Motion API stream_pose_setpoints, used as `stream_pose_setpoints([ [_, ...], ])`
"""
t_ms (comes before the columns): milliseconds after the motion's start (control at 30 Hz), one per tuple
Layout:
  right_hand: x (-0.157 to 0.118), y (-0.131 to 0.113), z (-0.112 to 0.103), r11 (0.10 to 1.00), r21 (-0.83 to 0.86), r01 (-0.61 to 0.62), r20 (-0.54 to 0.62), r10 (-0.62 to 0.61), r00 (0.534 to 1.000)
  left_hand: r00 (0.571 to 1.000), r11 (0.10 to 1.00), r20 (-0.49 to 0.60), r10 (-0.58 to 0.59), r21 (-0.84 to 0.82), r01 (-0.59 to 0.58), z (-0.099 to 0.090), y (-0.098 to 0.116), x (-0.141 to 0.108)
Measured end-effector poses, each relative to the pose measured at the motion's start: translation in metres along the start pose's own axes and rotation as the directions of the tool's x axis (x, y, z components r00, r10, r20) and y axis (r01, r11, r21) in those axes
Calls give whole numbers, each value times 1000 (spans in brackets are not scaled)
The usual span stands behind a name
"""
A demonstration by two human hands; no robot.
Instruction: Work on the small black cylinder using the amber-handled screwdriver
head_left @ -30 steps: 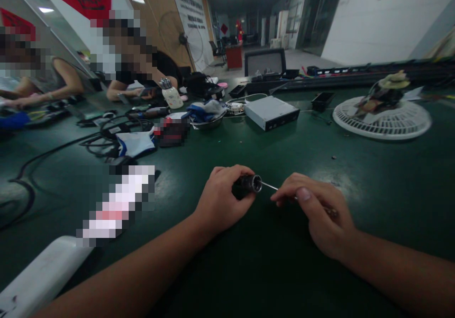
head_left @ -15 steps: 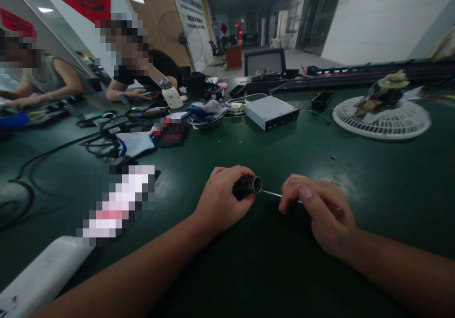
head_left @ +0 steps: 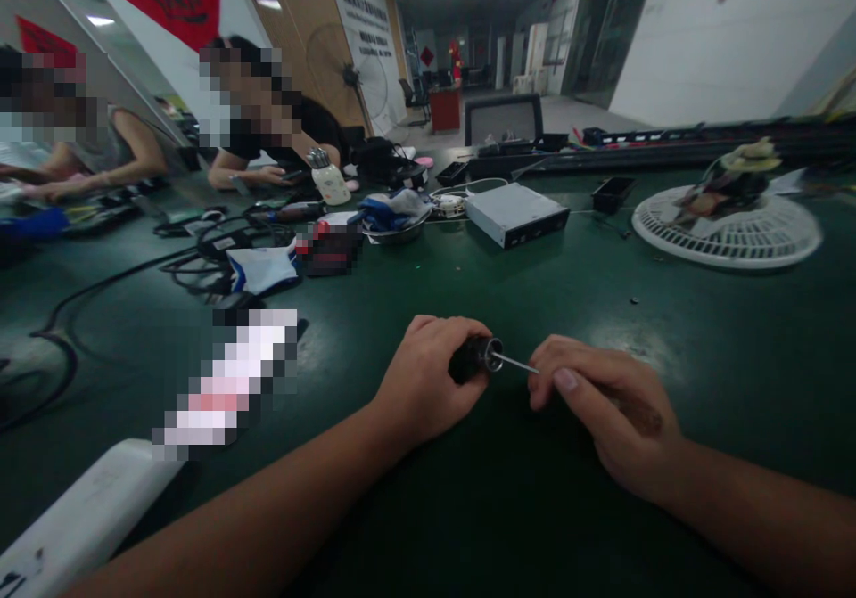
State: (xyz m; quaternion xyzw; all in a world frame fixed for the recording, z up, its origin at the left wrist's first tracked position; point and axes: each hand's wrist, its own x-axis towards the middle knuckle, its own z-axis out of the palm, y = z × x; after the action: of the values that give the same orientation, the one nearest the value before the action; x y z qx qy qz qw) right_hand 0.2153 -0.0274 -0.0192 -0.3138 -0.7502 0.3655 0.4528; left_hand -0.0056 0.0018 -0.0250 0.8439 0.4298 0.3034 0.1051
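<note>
Near the middle of the green table, my left hand [head_left: 432,380] is closed around a dark cylindrical part [head_left: 476,357], whose round open end faces right. To its right, my right hand [head_left: 602,402] grips a screwdriver with a thin metal shaft [head_left: 514,363] and a brownish handle [head_left: 642,417]. The shaft points left, and its tip is at the opening of the dark part; how deep it reaches is hidden.
A white fan grille [head_left: 728,233] lies at the right, a silver disc drive [head_left: 514,210] behind my hands. Cables, a cloth [head_left: 264,268] and a metal bowl [head_left: 398,231] are at the left. Two people sit at the far left. A white object [head_left: 86,509] lies front left.
The screwdriver's tip has moved up to and into the mouth of the dark part. The whole view has shifted slightly, with the objects appearing a little further right.
</note>
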Motion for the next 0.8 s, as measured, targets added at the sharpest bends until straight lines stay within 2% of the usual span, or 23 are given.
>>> stream_pose_setpoints([
  [67, 2, -2, 3, 998, -57, -41, -72, 37, 997, 1000, 1000, 22, -5, -14, 5, -2, 0, -1],
  [133, 4, -4, 5, 993, -95, -67, -93, 58, 994, 999, 1000, 40, -16, -20, 17, -5, 0, -2],
  [300, 10, -9, 12, 989, -144, -37, 10, 39, 999, 994, 1000, 105, -31, -1, 31, -15, -3, -4],
  [400, 15, -6, 19, 975, -218, -49, 12, 53, 999, 987, 1000, 157, 14, 1, -14, -21, -7, -5],
  [533, 22, 3, 28, 954, -283, -101, -60, 88, 994, 967, 990, 224, 124, 38, -136, -28, -12, -6],
  [567, 23, 7, 29, 948, -295, -123, -53, 112, 992, 963, 987, 232, 134, 54, -150, -29, -13, -6],
  [633, 24, 14, 32, 945, -314, -94, -59, 79, 995, 965, 985, 228, 127, 89, -150, -30, -16, -6],
  [733, 22, 27, 32, 932, -355, -67, 42, 87, 995, 969, 978, 214, 126, 135, -157, -29, -23, -6],
  [800, 20, 37, 32, 934, -352, -60, 56, 85, 995, 968, 971, 212, 133, 167, -170, -28, -27, -6],
])
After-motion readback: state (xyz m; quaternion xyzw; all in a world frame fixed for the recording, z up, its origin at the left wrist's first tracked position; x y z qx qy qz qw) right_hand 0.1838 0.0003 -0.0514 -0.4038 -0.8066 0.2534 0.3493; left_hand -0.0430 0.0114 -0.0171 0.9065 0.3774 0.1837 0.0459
